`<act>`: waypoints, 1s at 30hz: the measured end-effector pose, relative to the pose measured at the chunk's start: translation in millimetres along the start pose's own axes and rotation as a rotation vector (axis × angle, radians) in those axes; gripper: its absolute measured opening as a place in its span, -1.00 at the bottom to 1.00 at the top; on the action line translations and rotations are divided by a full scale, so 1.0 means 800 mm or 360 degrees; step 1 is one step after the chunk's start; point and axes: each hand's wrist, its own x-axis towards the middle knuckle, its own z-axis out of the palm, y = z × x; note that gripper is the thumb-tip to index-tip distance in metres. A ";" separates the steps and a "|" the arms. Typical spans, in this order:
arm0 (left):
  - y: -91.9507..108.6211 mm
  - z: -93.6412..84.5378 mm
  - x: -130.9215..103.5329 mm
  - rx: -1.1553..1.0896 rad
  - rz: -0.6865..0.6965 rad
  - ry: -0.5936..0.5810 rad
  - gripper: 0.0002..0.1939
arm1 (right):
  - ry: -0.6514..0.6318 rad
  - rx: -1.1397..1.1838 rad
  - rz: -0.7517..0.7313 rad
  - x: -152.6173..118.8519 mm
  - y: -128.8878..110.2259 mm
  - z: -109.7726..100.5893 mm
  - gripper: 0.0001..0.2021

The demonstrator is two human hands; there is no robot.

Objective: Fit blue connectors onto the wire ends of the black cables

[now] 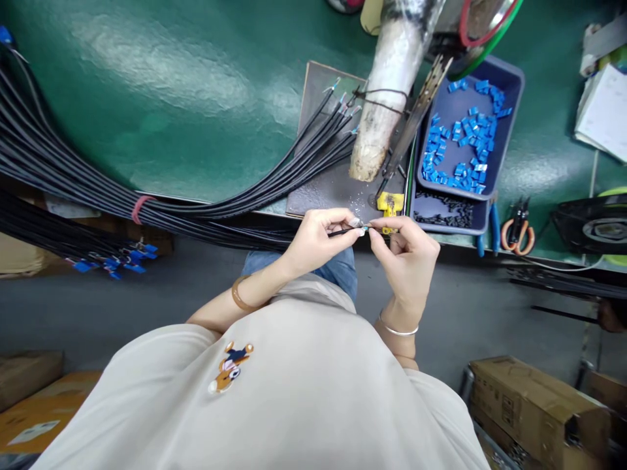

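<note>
My left hand (321,238) pinches a black cable (337,232) close to its end, at the front edge of the bench. Fingertips of my right hand (404,251) are closed on the thin coloured wires (366,228) that stick out of that cable's end. The two hands almost meet, so the wire tips are partly hidden. Just beyond them stands a small yellow block (390,203), below a metal arm (416,117). A bundle of black cables (235,203) with bared ends lies to the left, reaching onto a dark board (313,189).
A grey-blue bin (512,111) holds blue connectors (473,134); a lower bin holds small black parts (443,210). Orange-handled pliers (518,232) and a black fan (595,225) are at right. A pale wrapped tube (386,98) hangs over the board. Cardboard boxes (533,398) stand below.
</note>
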 end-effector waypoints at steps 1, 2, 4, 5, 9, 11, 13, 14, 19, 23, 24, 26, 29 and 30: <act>0.000 0.001 -0.001 0.0059 0.0030 0.0017 -0.83 | 0.0030 -0.0022 -0.0023 0.000 -0.001 -0.001 -0.89; 0.000 0.001 -0.001 0.0100 0.0056 0.0036 -0.83 | 0.0093 -0.0005 -0.0008 0.000 -0.002 -0.001 -0.86; 0.000 0.003 -0.002 0.0138 0.0110 0.0078 -0.84 | 0.0266 0.0112 0.0110 0.000 -0.001 -0.001 -0.81; 0.000 0.003 -0.003 0.0162 0.0141 0.0101 -0.85 | 0.0327 0.0190 0.0186 0.000 0.001 -0.001 -0.80; 0.001 0.003 -0.004 0.0399 0.0400 0.0178 -0.85 | 0.0163 0.0456 0.0398 0.001 0.006 0.001 -0.86; 0.001 0.003 -0.004 0.0532 0.0555 0.0193 -0.87 | 0.0060 0.0530 0.0447 0.001 0.007 0.004 -0.88; 0.002 0.002 -0.005 0.0613 0.0653 0.0176 -0.90 | 0.0029 0.0586 0.0464 0.002 0.008 0.009 -0.90; 0.001 0.002 -0.006 0.0634 0.0679 0.0161 -0.91 | 0.0032 0.0608 0.0463 0.002 0.009 0.012 -0.90; 0.001 0.002 -0.008 0.0487 0.0526 0.0181 -0.91 | 0.0141 0.0632 0.0425 -0.001 0.008 0.022 -0.89; 0.009 -0.002 -0.004 -0.0052 0.0091 0.0056 -0.88 | 0.0402 0.0629 0.0341 -0.003 0.008 0.022 -0.78; 0.012 -0.003 -0.003 -0.0170 0.0001 0.0011 -0.87 | 0.0390 0.0652 0.0340 -0.003 0.008 0.022 -0.79; 0.016 -0.007 0.000 -0.0359 -0.0147 -0.0069 -0.85 | 0.0262 0.0732 0.0362 -0.004 0.010 0.022 -0.83; 0.017 -0.010 0.003 -0.0594 -0.0268 -0.0139 -0.78 | 0.0153 0.0839 0.0371 -0.004 0.011 0.023 -0.87; 0.016 -0.011 0.003 -0.0649 -0.0284 -0.0148 -0.77 | 0.0168 0.0848 0.0353 -0.005 0.011 0.023 -0.89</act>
